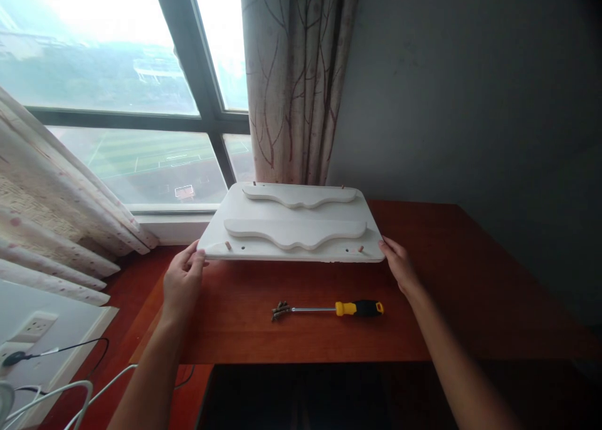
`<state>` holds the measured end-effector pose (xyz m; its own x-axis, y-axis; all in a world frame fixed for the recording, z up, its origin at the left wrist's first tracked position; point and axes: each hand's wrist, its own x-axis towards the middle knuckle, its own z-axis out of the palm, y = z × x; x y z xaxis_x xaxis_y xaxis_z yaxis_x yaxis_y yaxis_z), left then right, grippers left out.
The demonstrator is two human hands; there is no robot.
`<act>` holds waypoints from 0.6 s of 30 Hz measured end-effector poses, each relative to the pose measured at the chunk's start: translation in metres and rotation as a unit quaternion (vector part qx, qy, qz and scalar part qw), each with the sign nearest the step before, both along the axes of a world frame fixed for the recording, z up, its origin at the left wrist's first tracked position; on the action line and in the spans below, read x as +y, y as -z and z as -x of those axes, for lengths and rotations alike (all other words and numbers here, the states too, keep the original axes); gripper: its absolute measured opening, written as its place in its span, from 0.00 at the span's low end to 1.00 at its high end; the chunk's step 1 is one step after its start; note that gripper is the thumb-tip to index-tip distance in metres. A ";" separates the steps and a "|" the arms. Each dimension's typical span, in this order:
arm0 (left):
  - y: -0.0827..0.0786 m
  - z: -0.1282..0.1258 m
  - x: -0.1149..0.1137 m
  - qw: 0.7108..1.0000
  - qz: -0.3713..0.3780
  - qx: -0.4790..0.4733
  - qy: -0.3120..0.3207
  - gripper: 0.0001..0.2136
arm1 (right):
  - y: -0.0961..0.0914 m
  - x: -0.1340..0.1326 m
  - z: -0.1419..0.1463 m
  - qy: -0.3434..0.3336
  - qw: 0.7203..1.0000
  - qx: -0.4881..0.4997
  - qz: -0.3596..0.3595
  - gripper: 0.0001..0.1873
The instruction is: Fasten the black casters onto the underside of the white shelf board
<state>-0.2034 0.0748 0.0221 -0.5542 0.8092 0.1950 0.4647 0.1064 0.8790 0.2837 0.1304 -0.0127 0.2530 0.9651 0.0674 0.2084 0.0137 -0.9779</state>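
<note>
White board [291, 215] flat on red-brown desk [470, 273], two wavy white pieces [296, 232] lying on it. Left hand [182, 279] grips the board's near left corner, thumb on top. Right hand [399, 264]: fingertips at the board's near right corner, clasp not discernible. Screwdriver [343, 308] and screws [281, 311] lie just on the near side of the board.

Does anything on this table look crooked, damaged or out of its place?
Nothing looks damaged or spilled. The white board lies flat; the left hand and right hand hold its front corners. One small oddity: screws clumped at the screwdriver tip.
</note>
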 end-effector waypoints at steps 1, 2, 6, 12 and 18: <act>0.000 -0.003 -0.002 1.000 0.003 -0.003 0.000 0.29 | 0.000 -0.002 -0.003 0.006 1.000 -0.002 0.000 0.31; 0.000 -0.007 -0.005 1.000 0.005 -0.004 0.001 0.30 | 0.001 -0.005 -0.006 0.012 1.000 -0.004 0.000 0.31; -0.003 -0.018 -0.016 1.000 0.005 -0.002 0.005 0.29 | 0.001 -0.013 -0.017 0.025 1.000 -0.009 0.005 0.31; -0.003 -0.025 -0.028 1.000 0.020 0.000 -0.005 0.28 | 0.002 -0.028 -0.027 0.032 0.999 -0.030 0.012 0.32; -0.005 -0.030 -0.040 1.000 0.024 0.015 -0.006 0.27 | 0.003 -0.052 -0.030 0.048 0.998 -0.040 0.028 0.32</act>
<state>-0.1730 0.0352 0.0270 -0.5576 0.8117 0.1737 0.4898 0.1528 0.8583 0.3133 0.0787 -0.0156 0.3412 0.9392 0.0376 0.2837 -0.0647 -0.9567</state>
